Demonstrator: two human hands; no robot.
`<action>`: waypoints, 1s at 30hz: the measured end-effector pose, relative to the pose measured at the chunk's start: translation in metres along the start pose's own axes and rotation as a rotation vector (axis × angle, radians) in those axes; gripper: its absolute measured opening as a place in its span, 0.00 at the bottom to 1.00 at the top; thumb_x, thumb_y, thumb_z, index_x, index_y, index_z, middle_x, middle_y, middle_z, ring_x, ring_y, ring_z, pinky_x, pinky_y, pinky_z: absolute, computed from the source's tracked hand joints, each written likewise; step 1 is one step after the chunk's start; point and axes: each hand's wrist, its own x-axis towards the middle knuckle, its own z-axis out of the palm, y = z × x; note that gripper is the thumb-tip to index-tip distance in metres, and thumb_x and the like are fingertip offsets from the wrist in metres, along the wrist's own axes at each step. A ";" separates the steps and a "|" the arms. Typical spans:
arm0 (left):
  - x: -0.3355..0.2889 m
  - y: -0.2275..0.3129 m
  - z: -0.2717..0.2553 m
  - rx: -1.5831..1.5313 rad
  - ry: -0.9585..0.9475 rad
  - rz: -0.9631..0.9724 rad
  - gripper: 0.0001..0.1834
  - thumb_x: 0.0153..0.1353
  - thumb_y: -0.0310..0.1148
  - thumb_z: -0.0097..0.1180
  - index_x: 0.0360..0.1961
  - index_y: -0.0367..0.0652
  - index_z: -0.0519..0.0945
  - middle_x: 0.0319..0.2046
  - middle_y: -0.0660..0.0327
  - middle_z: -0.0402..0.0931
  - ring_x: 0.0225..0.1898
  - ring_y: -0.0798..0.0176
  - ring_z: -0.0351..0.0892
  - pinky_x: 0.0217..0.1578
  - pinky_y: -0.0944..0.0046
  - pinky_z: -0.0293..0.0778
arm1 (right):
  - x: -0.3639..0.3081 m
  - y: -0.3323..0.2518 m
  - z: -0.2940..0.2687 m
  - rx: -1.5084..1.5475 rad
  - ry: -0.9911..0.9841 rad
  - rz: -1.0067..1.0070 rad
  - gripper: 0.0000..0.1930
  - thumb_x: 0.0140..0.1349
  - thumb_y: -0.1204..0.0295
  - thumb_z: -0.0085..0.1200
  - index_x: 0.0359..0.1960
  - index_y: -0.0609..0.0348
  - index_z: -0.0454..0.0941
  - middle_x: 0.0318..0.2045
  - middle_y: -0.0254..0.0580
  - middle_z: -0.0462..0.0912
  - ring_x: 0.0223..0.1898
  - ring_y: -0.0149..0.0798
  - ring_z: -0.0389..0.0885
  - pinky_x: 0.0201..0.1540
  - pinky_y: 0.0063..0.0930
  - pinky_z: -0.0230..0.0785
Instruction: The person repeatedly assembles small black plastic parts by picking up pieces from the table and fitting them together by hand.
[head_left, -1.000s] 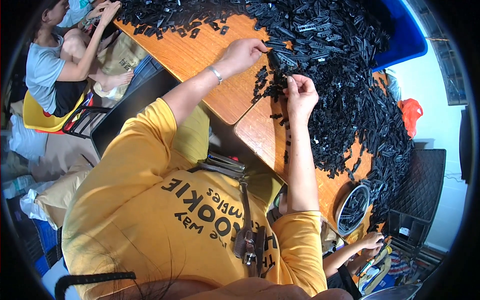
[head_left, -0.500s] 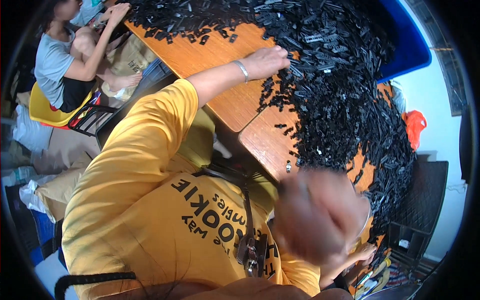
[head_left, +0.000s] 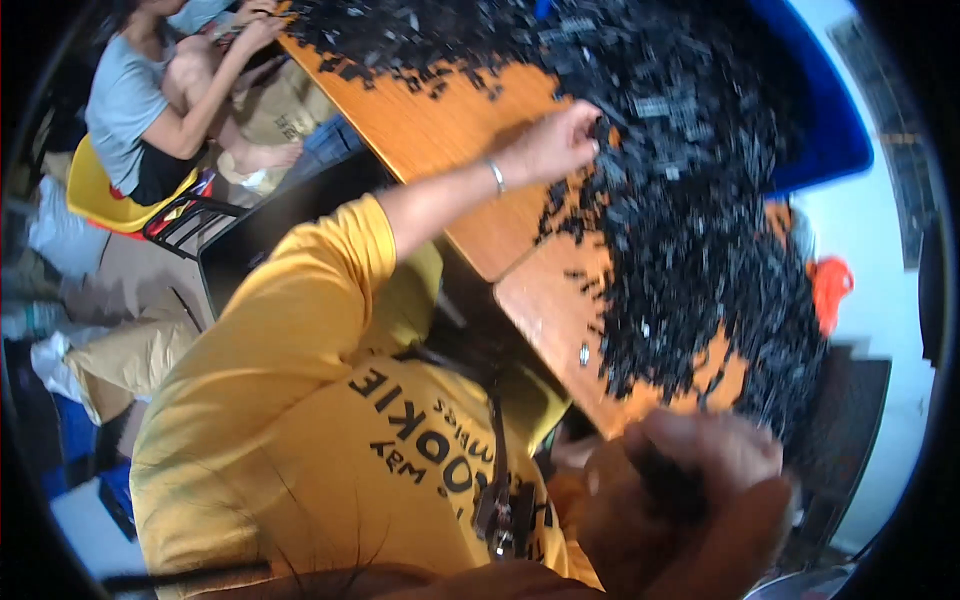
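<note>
My left hand [head_left: 556, 144] reaches over the wooden table to the edge of a big heap of small black plastic pieces [head_left: 680, 240]. Its thumb and fingertips pinch one small black plastic piece [head_left: 601, 130]. Close to the camera at the lower right, my right hand [head_left: 735, 465] is blurred. Its fingers curl round a dark lump [head_left: 668, 488], which looks like black plastic pieces, though their shape and number cannot be made out.
A blue plastic bin [head_left: 840, 140] stands against the heap at the far right. Beyond the wooden tabletop [head_left: 440, 120], another person [head_left: 135, 110] sits on a yellow chair [head_left: 100, 190] at the left, hands at the table. A red plastic bag [head_left: 830, 290] hangs by the wall.
My left hand has lifted slightly off the heap, with a black piece now visible in its fingertips. My right hand has shifted down and right, and a dark lump now shows in it.
</note>
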 end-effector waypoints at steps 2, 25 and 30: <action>-0.001 -0.024 0.003 -0.302 0.031 -0.017 0.18 0.72 0.26 0.57 0.62 0.41 0.73 0.45 0.67 0.80 0.46 0.74 0.79 0.47 0.70 0.79 | -0.001 0.001 0.000 -0.045 -0.023 -0.053 0.14 0.51 0.74 0.67 0.41 0.58 0.85 0.38 0.38 0.88 0.36 0.40 0.85 0.43 0.37 0.79; -0.081 0.074 -0.008 -0.671 -0.166 -0.118 0.23 0.73 0.25 0.57 0.67 0.39 0.71 0.50 0.64 0.80 0.54 0.69 0.81 0.57 0.66 0.78 | 0.103 0.198 0.148 0.293 0.733 -0.096 0.11 0.57 0.85 0.70 0.36 0.61 0.81 0.36 0.35 0.80 0.27 0.23 0.72 0.28 0.18 0.68; -0.081 0.076 -0.007 -0.627 -0.149 -0.122 0.23 0.72 0.24 0.57 0.67 0.39 0.70 0.52 0.62 0.81 0.55 0.69 0.81 0.59 0.66 0.76 | 0.097 0.201 0.152 0.279 0.739 -0.093 0.10 0.58 0.84 0.70 0.37 0.62 0.81 0.36 0.37 0.80 0.29 0.25 0.78 0.30 0.19 0.74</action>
